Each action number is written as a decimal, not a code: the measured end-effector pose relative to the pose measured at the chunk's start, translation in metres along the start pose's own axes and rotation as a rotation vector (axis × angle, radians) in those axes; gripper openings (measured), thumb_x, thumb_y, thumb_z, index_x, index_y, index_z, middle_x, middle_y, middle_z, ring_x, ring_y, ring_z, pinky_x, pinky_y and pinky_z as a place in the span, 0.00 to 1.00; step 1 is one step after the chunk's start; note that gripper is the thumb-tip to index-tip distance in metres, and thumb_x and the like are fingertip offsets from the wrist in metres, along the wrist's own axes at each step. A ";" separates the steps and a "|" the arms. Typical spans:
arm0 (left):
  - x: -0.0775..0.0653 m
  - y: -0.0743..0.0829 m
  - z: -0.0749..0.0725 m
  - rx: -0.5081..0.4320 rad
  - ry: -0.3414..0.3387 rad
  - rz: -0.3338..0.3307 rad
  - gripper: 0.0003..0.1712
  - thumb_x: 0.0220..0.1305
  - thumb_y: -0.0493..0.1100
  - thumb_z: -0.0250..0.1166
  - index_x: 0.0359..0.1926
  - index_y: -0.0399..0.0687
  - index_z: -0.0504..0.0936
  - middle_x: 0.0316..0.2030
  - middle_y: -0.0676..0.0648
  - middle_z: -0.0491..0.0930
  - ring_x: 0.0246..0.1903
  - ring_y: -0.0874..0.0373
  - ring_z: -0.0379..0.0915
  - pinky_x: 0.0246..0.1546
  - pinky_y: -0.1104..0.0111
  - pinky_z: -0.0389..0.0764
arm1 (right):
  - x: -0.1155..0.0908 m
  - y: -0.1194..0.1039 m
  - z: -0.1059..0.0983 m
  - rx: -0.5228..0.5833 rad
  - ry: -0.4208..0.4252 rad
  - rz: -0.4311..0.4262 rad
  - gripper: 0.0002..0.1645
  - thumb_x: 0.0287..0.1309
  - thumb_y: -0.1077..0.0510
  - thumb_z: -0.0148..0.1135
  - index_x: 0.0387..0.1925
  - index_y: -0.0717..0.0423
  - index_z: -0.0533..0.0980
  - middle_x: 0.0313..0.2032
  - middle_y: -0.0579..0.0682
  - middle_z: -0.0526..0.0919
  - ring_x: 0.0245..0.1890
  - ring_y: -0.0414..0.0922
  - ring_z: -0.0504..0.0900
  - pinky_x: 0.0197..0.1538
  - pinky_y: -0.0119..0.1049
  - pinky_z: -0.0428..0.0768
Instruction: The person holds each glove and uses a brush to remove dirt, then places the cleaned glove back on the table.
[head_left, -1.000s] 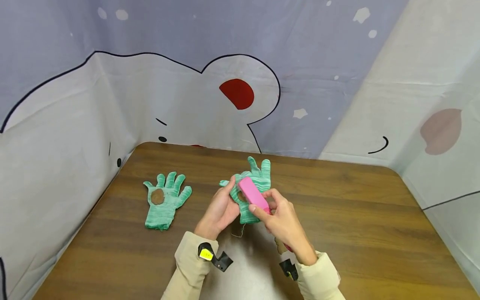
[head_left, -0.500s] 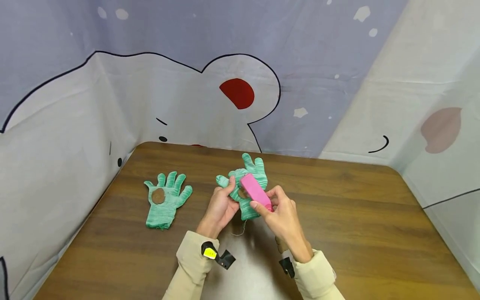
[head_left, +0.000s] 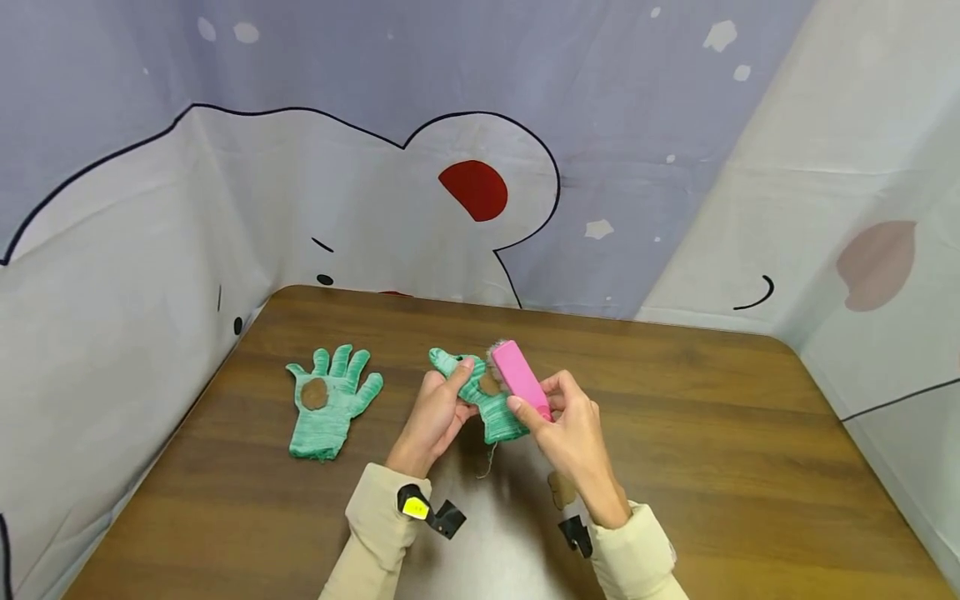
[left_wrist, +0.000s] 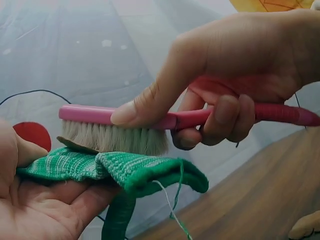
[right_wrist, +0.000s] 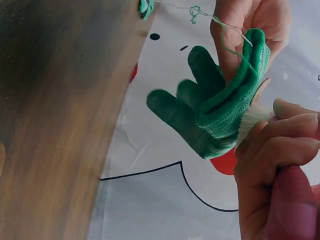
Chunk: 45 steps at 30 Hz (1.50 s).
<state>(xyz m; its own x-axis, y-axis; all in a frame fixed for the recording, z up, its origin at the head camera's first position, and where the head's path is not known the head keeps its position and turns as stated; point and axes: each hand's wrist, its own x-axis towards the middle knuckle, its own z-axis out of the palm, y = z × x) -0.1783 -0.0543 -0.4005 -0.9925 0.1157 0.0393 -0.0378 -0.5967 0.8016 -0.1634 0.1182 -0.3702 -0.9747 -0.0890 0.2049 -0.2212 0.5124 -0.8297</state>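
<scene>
My left hand (head_left: pixel 435 414) holds a green knitted glove (head_left: pixel 504 418) above the table, thumb on top and fingers beneath it. A round brown patch (head_left: pixel 491 383) shows on the glove. My right hand (head_left: pixel 572 429) grips a pink-handled brush (head_left: pixel 521 379), thumb along its back. In the left wrist view the brush's pale bristles (left_wrist: pixel 115 137) press on the glove and the edge of the brown patch. Loose threads (left_wrist: pixel 172 205) hang from the glove's cuff. The glove's fingers droop in the right wrist view.
A second green glove (head_left: pixel 327 408) with a brown round patch lies flat on the wooden table (head_left: pixel 712 433) at the left. Behind the table hangs a printed cloth (head_left: pixel 375 200). A tan object (head_left: pixel 561 490) lies partly behind the right wrist.
The held glove has tipped, so its upright fingers no longer show in the head view. The brush has shifted slightly right and turned, bringing its bristles into sight.
</scene>
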 end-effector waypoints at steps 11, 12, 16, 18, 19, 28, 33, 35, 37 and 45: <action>-0.002 -0.007 0.004 -0.014 -0.108 0.077 0.23 0.68 0.46 0.54 0.56 0.35 0.63 0.48 0.46 0.75 0.50 0.55 0.71 0.51 0.60 0.73 | -0.006 -0.006 -0.005 -0.059 -0.013 -0.020 0.19 0.49 0.48 0.69 0.34 0.53 0.69 0.22 0.50 0.81 0.18 0.39 0.76 0.21 0.33 0.73; -0.001 -0.008 0.005 -0.015 -0.134 0.085 0.25 0.68 0.46 0.53 0.59 0.36 0.61 0.50 0.46 0.73 0.52 0.55 0.69 0.53 0.60 0.71 | -0.007 -0.007 -0.005 -0.052 -0.026 -0.027 0.19 0.49 0.48 0.68 0.34 0.52 0.69 0.21 0.49 0.80 0.16 0.39 0.75 0.20 0.33 0.73; 0.002 -0.009 0.006 -0.049 -0.222 0.093 0.31 0.70 0.50 0.47 0.67 0.41 0.51 0.62 0.44 0.63 0.62 0.56 0.58 0.62 0.60 0.61 | -0.008 -0.011 -0.004 -0.054 -0.070 -0.081 0.19 0.51 0.46 0.66 0.35 0.51 0.67 0.15 0.45 0.75 0.11 0.39 0.69 0.14 0.32 0.69; 0.004 -0.010 0.007 -0.086 -0.246 0.086 0.31 0.71 0.52 0.43 0.69 0.46 0.49 0.66 0.43 0.57 0.65 0.56 0.54 0.64 0.61 0.57 | -0.008 -0.012 -0.003 -0.067 -0.064 -0.111 0.19 0.52 0.47 0.66 0.35 0.51 0.66 0.13 0.44 0.73 0.11 0.38 0.68 0.14 0.32 0.68; 0.005 -0.010 0.008 -0.112 -0.252 0.083 0.30 0.72 0.52 0.41 0.69 0.47 0.48 0.67 0.43 0.54 0.65 0.56 0.52 0.65 0.61 0.55 | -0.008 -0.012 -0.002 -0.073 -0.056 -0.120 0.19 0.52 0.48 0.66 0.34 0.51 0.66 0.13 0.44 0.73 0.10 0.38 0.67 0.13 0.32 0.68; 0.008 -0.009 0.009 -0.288 -0.261 0.058 0.28 0.74 0.48 0.35 0.71 0.45 0.45 0.69 0.44 0.50 0.67 0.56 0.48 0.66 0.60 0.52 | -0.006 -0.011 0.001 -0.204 0.049 -0.179 0.20 0.50 0.52 0.68 0.35 0.55 0.66 0.15 0.43 0.72 0.12 0.37 0.67 0.15 0.30 0.68; 0.009 -0.007 0.008 -0.332 -0.229 0.031 0.29 0.74 0.47 0.35 0.70 0.42 0.46 0.68 0.44 0.51 0.67 0.55 0.48 0.66 0.60 0.51 | -0.001 -0.007 -0.002 -0.229 0.117 -0.190 0.20 0.48 0.52 0.69 0.35 0.56 0.67 0.17 0.45 0.75 0.14 0.38 0.69 0.17 0.31 0.68; 0.008 -0.006 0.008 -0.326 -0.215 0.027 0.28 0.74 0.46 0.35 0.70 0.42 0.46 0.68 0.44 0.52 0.67 0.55 0.48 0.66 0.61 0.51 | 0.000 -0.006 -0.004 -0.233 0.134 -0.185 0.20 0.48 0.52 0.69 0.35 0.56 0.68 0.18 0.46 0.76 0.15 0.39 0.69 0.18 0.32 0.68; 0.008 -0.006 0.008 -0.315 -0.203 0.029 0.28 0.74 0.46 0.35 0.70 0.41 0.45 0.68 0.45 0.52 0.67 0.56 0.48 0.66 0.62 0.51 | 0.001 -0.005 -0.005 -0.232 0.133 -0.173 0.20 0.49 0.51 0.69 0.35 0.56 0.68 0.19 0.46 0.77 0.15 0.40 0.70 0.19 0.32 0.69; 0.004 -0.008 0.005 -0.291 -0.154 0.003 0.29 0.74 0.47 0.36 0.69 0.38 0.46 0.62 0.50 0.64 0.65 0.57 0.53 0.66 0.61 0.52 | -0.003 -0.005 -0.010 -0.006 0.010 -0.046 0.20 0.47 0.47 0.70 0.34 0.53 0.70 0.21 0.50 0.81 0.17 0.41 0.77 0.20 0.33 0.74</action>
<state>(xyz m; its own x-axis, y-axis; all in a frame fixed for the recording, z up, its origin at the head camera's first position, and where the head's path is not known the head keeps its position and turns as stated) -0.1809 -0.0449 -0.4035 -0.9643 0.2186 0.1491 -0.0882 -0.7967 0.5979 -0.1592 0.1242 -0.3611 -0.9633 -0.1040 0.2476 -0.2652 0.5132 -0.8162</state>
